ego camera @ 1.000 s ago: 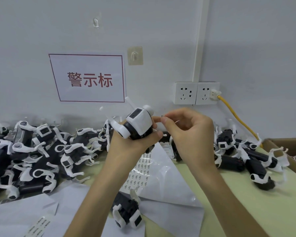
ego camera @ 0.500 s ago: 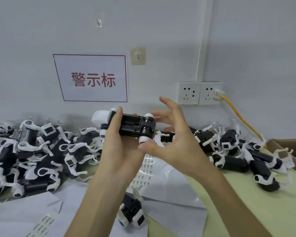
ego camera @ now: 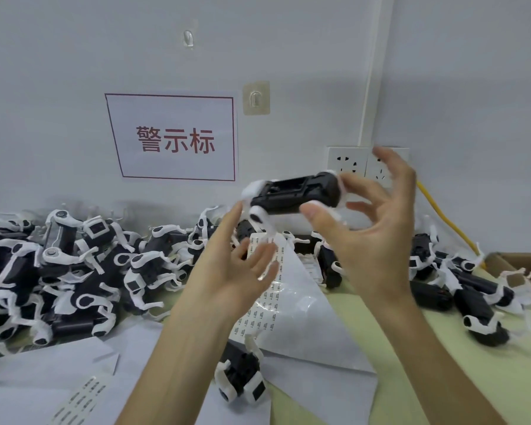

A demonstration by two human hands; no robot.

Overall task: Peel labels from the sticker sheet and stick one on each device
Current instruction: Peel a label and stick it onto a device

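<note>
Fingers first: the right hand point(ego camera: 377, 240) has its thumb and one fingertip pinched on the right end of a black-and-white device point(ego camera: 292, 194), with the other fingers fanned up loose in front of the wall sockets point(ego camera: 344, 162). The device is up in the air, roughly level, its black underside with an open recess turned to the camera and white parts at both ends. The left hand point(ego camera: 236, 271) sits below and to the left of it, palm up, fingers spread wide and gripping nothing. Its longest fingertip comes right up beside the device's white lower-left part, and I cannot tell whether they touch. Under both hands the sticker sheet point(ego camera: 304, 317) lies on the pale green table point(ego camera: 380, 348), with rows of small printed labels down its left part and glossy backing to the right. A loose device point(ego camera: 242, 378) lies at the sheet's near edge. A narrow label strip point(ego camera: 80, 397) rests on white paper at the bottom left. To the left is a heap of devices point(ego camera: 74, 265), and to the right are scattered devices point(ego camera: 472, 299) beside a cardboard box point(ego camera: 518, 265). A yellow cable point(ego camera: 442, 219) drops from the sockets, and a red-lettered sign point(ego camera: 175, 138) hangs on the wall.
</note>
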